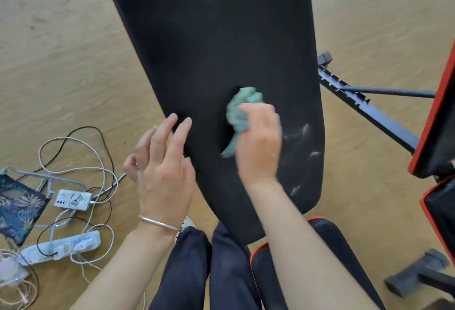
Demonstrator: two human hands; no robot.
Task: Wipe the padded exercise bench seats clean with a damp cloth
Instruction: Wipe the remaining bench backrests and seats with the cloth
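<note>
Bench pad [209, 38]: black | right hand [258, 142] grips cloth [240, 112] | left hand [162, 162] open | wood floor [61, 51]

Even soft daylight; right hand [258, 142] motion-blurred; wide-angle edges bowed.

No text can be read; the print on the white box [73, 200] is too blurred.

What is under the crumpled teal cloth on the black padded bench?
The crumpled teal cloth, gripped by the right hand, lies on the long black padded bench. The pad beneath it is covered. Whitish streaks show beside it, toward the pad's right edge.
</note>
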